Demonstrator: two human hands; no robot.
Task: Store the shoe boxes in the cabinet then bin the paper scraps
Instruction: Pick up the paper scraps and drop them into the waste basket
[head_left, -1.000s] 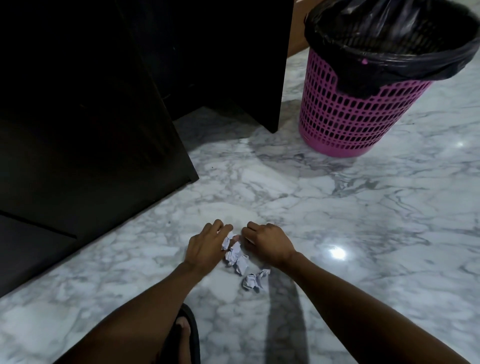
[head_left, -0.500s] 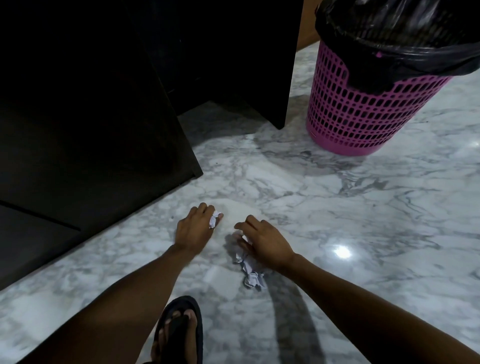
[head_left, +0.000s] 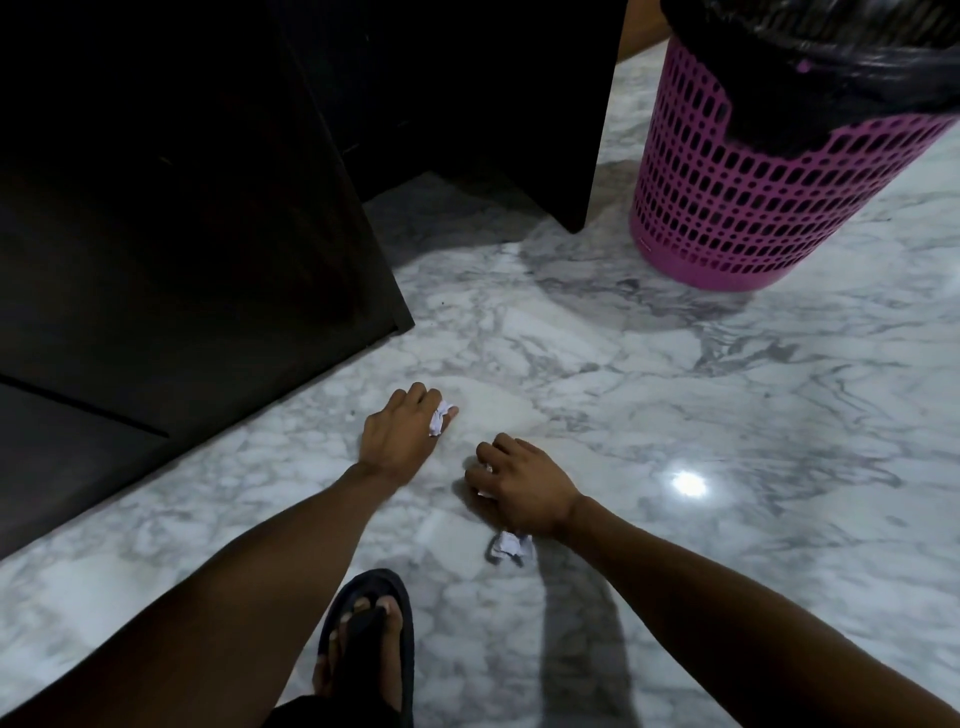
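Observation:
Low over the marble floor, my left hand (head_left: 401, 435) is closed on a crumpled white paper scrap (head_left: 439, 417) that sticks out between thumb and fingers. My right hand (head_left: 519, 480) is curled on the floor just to its right, with bits of white paper scrap (head_left: 487, 492) showing under its fingers. Another crumpled scrap (head_left: 510, 544) lies on the floor beside my right wrist. A pink mesh bin (head_left: 748, 187) with a black liner stands at the upper right. The dark cabinet (head_left: 197, 218) fills the upper left; no shoe boxes are visible.
My foot in a black sandal (head_left: 371, 639) rests on the floor at the bottom centre. The cabinet's corner (head_left: 408, 325) juts toward my left hand. A bright light reflection (head_left: 688, 483) marks the floor to the right.
My hands have moved apart. The left has lifted one scrap away from the pile toward the left, and the right has closed over the scraps that lay between them.

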